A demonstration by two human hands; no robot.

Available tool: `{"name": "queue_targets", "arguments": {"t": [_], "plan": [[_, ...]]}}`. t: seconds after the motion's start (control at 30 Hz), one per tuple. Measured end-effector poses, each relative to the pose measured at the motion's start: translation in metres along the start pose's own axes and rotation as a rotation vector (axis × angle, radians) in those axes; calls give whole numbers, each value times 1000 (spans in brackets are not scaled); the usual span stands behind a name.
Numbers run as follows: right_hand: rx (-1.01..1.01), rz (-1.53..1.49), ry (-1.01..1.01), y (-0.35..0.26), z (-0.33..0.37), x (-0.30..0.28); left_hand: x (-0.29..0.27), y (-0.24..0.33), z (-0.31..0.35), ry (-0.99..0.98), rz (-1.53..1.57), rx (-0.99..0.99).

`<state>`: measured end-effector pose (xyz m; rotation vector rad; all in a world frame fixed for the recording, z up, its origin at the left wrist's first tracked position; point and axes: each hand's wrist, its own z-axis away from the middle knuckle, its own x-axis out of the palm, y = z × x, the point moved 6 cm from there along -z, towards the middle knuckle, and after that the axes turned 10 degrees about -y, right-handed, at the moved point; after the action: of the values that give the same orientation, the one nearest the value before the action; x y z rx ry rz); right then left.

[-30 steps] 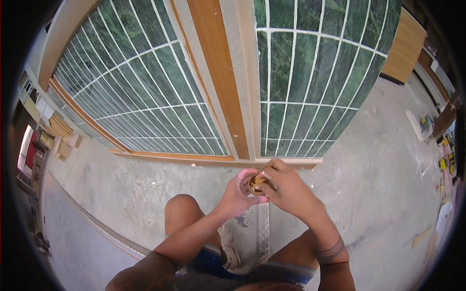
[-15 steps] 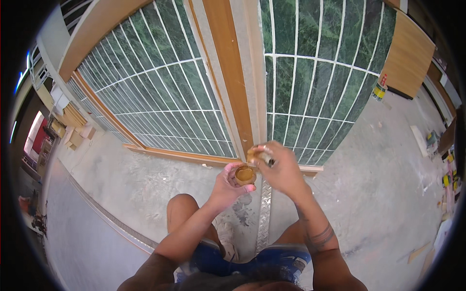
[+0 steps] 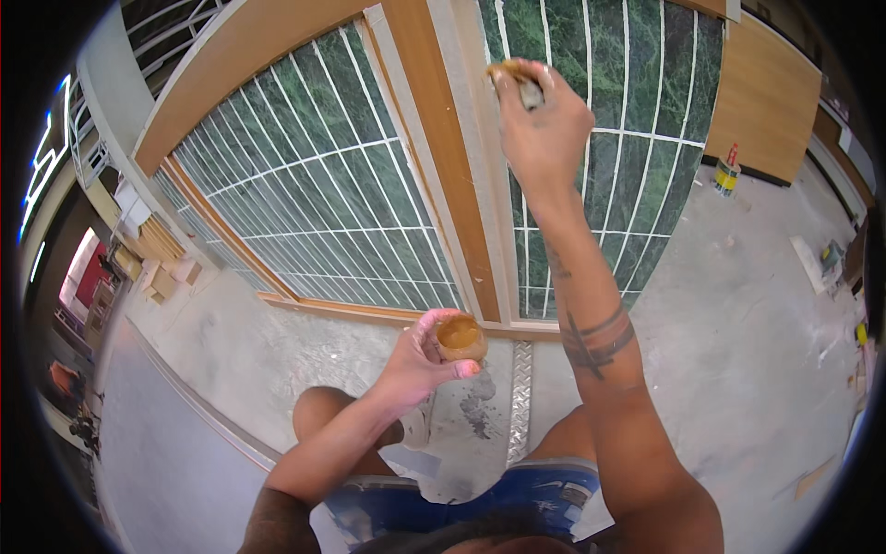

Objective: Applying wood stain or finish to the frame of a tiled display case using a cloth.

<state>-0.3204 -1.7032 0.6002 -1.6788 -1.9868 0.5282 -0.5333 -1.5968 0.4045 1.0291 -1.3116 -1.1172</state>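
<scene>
Left hand (image 3: 413, 365): cup (image 3: 461, 342). Right hand (image 3: 546, 138), well apart: lump (image 3: 505, 70) by panel (image 3: 642, 100) edge.

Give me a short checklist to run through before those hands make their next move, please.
1. Small, round, amber-brown cup secure: ok, the left hand curls around it.
2. Cup opening uncovered: ok, its amber-brown contents show inside.
3. Soft-looking, amber-stained pad gripped: ok, pinched in the fingers of the right hand.
4. Hands apart: ok, the right is raised well beyond the left.
5. Pad touching the pale, flat vertical strip: cannot tell, they overlap in this view.
</scene>
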Motion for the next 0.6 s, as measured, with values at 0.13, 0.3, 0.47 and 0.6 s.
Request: {"name": "queue_targets", "arguments": {"t": [0.13,0.3,0.47,0.6], "plan": [[-337,160,132,-22,-39,23,-22,-15,-6,28,54,-16],[-330,286,105,-38,-67,44,-42,-25,-7,83,84,5],[-294,472,19,-12,-51,60,-53,-29,-7,89,124,55],[-167,444,-41,5,-14,59,-70,-29,-4,90,130,62]]}}
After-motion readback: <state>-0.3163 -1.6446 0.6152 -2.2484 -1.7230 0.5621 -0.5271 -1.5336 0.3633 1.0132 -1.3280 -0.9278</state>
